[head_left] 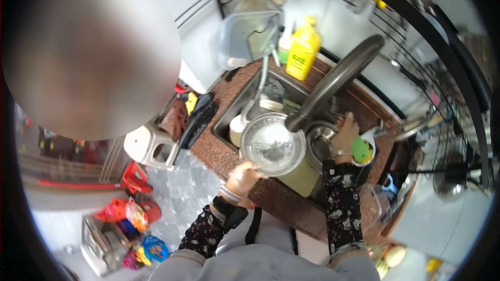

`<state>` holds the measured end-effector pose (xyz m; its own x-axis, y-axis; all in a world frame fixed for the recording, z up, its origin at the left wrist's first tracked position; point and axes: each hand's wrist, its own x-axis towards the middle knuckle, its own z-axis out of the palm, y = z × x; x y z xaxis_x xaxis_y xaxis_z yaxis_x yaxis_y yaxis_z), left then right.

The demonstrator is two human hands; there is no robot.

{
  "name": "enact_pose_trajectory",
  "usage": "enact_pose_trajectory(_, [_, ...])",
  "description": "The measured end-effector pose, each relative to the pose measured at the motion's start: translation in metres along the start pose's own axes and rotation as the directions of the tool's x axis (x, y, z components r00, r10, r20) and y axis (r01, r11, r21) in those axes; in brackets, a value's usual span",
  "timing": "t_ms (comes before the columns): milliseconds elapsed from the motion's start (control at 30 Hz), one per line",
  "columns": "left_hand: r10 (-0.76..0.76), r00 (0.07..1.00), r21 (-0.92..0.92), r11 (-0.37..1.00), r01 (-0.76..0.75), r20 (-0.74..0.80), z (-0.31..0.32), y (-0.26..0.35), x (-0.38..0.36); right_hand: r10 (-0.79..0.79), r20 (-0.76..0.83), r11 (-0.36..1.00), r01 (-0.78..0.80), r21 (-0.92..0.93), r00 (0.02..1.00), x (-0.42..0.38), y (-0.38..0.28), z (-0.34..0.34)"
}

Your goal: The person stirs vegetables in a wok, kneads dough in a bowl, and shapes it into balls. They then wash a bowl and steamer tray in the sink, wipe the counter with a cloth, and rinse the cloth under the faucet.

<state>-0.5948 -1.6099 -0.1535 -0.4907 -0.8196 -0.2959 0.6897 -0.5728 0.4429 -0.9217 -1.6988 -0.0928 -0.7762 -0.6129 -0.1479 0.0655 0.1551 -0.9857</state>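
Observation:
My left hand [243, 177] is closed on the near rim of a round metal bowl [273, 160], with the thumb over the edge. The bowl is under the spout of the dark curved faucet [336, 80], and what looks like water shines inside it. My right hand [344, 136] reaches over the right side of the sink, beside a second metal bowl [319, 145]. Its fingers point toward the back counter near the faucet's base, and they are blurred, so I cannot tell what they hold. A green piece [360, 149] shows right beside that wrist, over a white-rimmed container [369, 152].
The sink [225, 125] is set in a brown speckled counter [276, 203]. A yellow bottle [303, 52] and a clear plastic tub [250, 34] stand behind it. Wire racks [437, 130] hang at the right. A white stool [151, 145] stands on the floor at left.

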Motion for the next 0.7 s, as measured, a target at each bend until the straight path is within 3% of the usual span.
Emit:
enact_pose_trajectory(100, [0.082,0.996,-0.129,0.988,-0.079,0.019,0.007,-0.009,-0.009,-0.028,0.08,0.996,0.034,-0.076,0.996,0.032,-0.002,0.001])
enact_pose_trajectory(200, [0.147,0.986,-0.175,0.972,-0.158,-0.076,0.02,-0.015,-0.023,-0.021,0.163,0.988,0.045,-0.146,0.986,0.055,-0.014,0.002])
enact_pose_trajectory(233, [0.197,0.97,0.003,0.98,-0.199,-0.139,0.015,-0.017,-0.03,0.0,0.195,0.986,0.033,-0.166,0.981,0.051,-0.023,0.004])
enact_pose_trajectory(333, [0.15,0.984,-0.352,0.919,-0.175,-0.098,0.013,-0.011,-0.058,0.084,0.349,0.982,-0.018,-0.188,0.933,0.051,-0.027,0.001])
enact_pose_trajectory(400, [0.216,0.968,-0.237,0.941,-0.242,-0.13,-0.017,-0.016,-0.085,-0.126,0.463,0.932,0.265,-0.248,0.877,0.042,0.003,-0.001])
enact_pose_trajectory(467, [0.299,0.93,-0.268,0.897,-0.35,-0.215,-0.03,-0.004,-0.1,-0.297,0.568,0.867,0.466,-0.176,0.767,0.047,0.064,0.022])
enact_pose_trajectory(567, [0.502,0.789,-0.149,0.802,-0.578,-0.355,-0.056,0.011,-0.107,-0.146,0.596,0.959,0.261,-0.111,0.789,-0.019,0.129,0.108])
enact_pose_trajectory(700, [0.598,0.64,-0.042,0.714,-0.699,-0.482,-0.14,0.009,-0.115,0.247,0.718,0.963,-0.085,-0.254,0.651,-0.114,0.216,0.255])
